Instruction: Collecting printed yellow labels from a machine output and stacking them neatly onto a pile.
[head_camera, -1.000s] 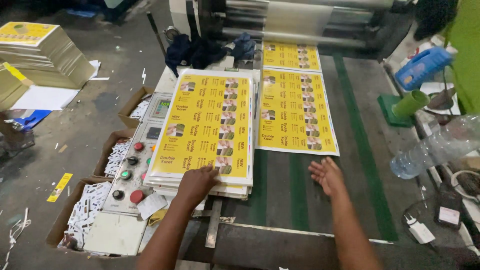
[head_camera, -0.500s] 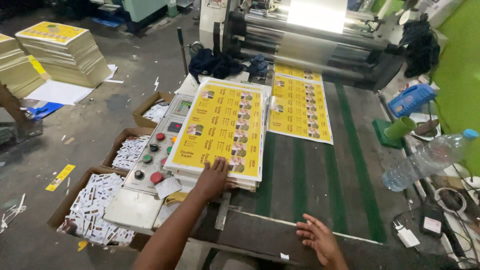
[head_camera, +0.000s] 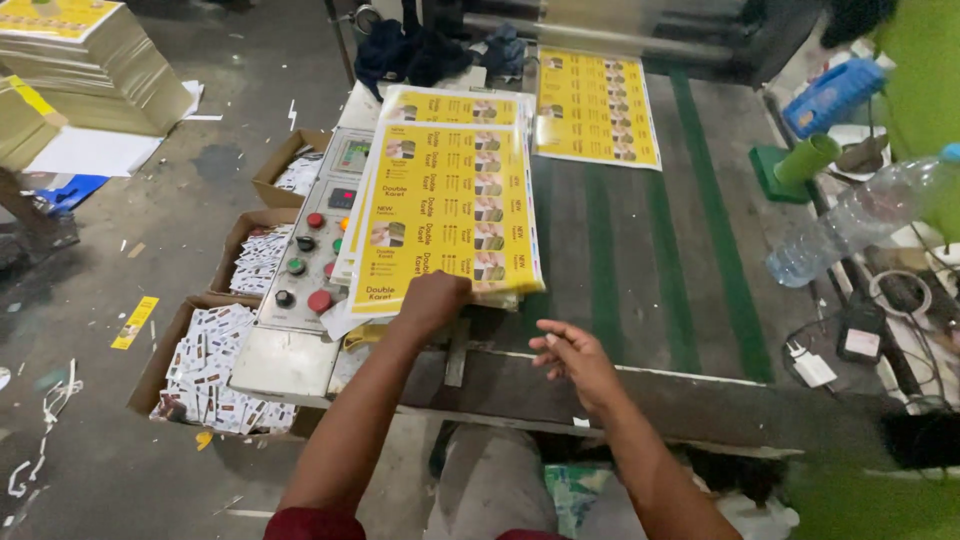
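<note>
Stack of glossy yellow printed sheets (head_camera: 445, 215), near edge lifted and gripped by left hand (head_camera: 432, 303); right hand (head_camera: 575, 362) half-open, empty.

A stack of yellow printed sheets (head_camera: 445, 215), rectangular with rows of small pictures and white edges, lies at centre frame, its near edge lifted and tilted. A second yellow sheet (head_camera: 597, 108) lies flat just right of it, higher in the frame, on the dark green-striped belt. Left of the stack, the grey control panel (head_camera: 310, 270) carries two small screens (head_camera: 348, 172) above red and green round buttons. Open brown cardboard boxes (head_camera: 205, 360) of small white printed cards sit at lower left. At upper left stand tall piles of yellow-topped sheets (head_camera: 85, 55). A small yellow label strip (head_camera: 135, 322) lies on the floor.
</note>
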